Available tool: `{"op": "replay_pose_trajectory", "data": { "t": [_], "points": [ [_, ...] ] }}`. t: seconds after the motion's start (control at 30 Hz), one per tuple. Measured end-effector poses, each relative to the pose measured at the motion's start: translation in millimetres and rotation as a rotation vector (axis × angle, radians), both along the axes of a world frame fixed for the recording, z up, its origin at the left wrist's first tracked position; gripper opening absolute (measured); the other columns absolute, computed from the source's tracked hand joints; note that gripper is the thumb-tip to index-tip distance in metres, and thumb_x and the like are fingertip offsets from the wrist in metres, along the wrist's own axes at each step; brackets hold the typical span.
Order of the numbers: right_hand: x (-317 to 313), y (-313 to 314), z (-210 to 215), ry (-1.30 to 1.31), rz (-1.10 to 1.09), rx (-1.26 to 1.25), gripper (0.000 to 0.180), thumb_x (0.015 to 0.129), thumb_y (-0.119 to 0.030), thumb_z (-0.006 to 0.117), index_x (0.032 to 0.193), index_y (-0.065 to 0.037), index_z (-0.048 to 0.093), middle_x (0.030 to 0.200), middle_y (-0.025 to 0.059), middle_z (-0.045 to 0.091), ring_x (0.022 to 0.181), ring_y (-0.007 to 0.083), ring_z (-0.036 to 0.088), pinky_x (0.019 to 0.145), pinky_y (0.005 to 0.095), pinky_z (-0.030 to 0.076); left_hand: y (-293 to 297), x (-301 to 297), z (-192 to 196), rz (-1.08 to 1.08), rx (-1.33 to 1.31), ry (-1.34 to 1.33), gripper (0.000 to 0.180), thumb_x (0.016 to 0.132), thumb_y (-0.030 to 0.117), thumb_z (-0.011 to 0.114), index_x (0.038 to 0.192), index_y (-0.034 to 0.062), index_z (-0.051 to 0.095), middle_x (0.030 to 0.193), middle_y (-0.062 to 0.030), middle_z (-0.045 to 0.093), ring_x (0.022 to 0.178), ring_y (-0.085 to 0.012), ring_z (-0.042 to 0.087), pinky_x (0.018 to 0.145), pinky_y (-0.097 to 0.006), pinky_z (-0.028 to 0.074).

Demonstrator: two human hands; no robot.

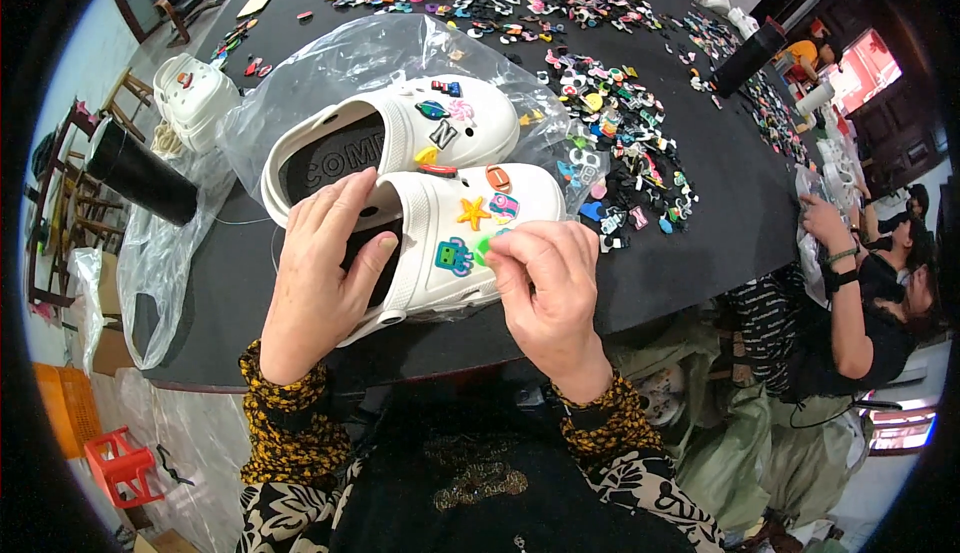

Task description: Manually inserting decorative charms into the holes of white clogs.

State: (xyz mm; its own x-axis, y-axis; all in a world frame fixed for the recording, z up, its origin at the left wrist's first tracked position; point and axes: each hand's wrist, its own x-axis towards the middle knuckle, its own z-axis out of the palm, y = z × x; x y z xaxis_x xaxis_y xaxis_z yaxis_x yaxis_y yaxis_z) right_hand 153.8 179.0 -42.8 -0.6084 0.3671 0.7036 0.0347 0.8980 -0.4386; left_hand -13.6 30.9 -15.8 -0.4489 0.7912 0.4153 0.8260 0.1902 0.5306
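Note:
Two white clogs lie side by side on a clear plastic bag. The near clog (424,283) carries an orange starfish charm (473,214), a teal and purple charm (454,257) and a few others. My left hand (318,278) holds its heel end, with the thumb at the foot opening. Between thumb and forefinger of my right hand (550,288) is a small bright green shoe charm (484,249), pressed against the clog's upper; most of it is hidden by the fingers. The far clog (400,118) bears several charms and has a dark insole.
Heaps of loose colourful charms (630,143) spread over the black table (700,263). More white clogs (190,93) sit at the left, near a black cylinder (140,171). Another black cylinder (748,58) stands at the right. A co-worker's hand (825,221) is at the right edge.

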Motion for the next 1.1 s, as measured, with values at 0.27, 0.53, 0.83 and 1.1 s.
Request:
{"op": "replay_pose_trajectory", "data": {
  "t": [0.27,0.53,0.83,1.1],
  "points": [
    [6.0,-2.9,4.2,-0.077,0.007,0.131,0.026,0.075,-0.006,0.073,0.101,-0.006,0.066,0.094,0.0044,0.057,0.087,0.0247,0.053,0.082,0.0399,0.037,-1.7,-0.9,-1.8,0.009,-0.024,-0.004,0.049,0.086,0.01,0.065,0.132,0.0001,0.051,0.127,-0.0188,0.056,0.118,-0.0331,0.052,0.101,-0.039,0.039],
    [4.1,-1.3,3.6,-0.085,-0.002,0.121,0.027,0.074,-0.006,0.072,0.1,-0.007,0.065,0.093,0.0046,0.056,0.087,0.0247,0.053,0.083,0.0401,0.037,-6.4,9.7,4.3,0.091,0.243,0.185,0.038,0.081,0.001,0.067,0.117,-0.0037,0.056,0.114,-0.0195,0.057,0.104,-0.0365,0.055,0.091,-0.041,0.045],
    [1.2,-0.7,2.8,-0.084,-0.009,0.133,0.023,0.076,-0.006,0.072,0.098,-0.007,0.065,0.093,0.0046,0.056,0.086,0.0247,0.053,0.083,0.0404,0.038,0.7,10.1,36.8,-0.184,-0.152,-0.678,0.037,0.091,0.01,0.059,0.123,-0.0078,0.053,0.1,-0.0094,0.062,0.085,-0.0155,0.058,0.078,-0.028,0.047],
    [1.4,-1.7,2.8,-0.082,-0.015,0.136,0.023,0.077,-0.008,0.071,0.099,-0.007,0.065,0.093,0.0046,0.056,0.087,0.0245,0.053,0.084,0.0402,0.038,24.4,16.7,31.4,-0.232,-0.027,-1.502,0.033,0.091,0.006,0.057,0.121,-0.007,0.054,0.113,-0.0101,0.064,0.097,-0.0145,0.062,0.086,-0.03,0.05]
  ]
}}
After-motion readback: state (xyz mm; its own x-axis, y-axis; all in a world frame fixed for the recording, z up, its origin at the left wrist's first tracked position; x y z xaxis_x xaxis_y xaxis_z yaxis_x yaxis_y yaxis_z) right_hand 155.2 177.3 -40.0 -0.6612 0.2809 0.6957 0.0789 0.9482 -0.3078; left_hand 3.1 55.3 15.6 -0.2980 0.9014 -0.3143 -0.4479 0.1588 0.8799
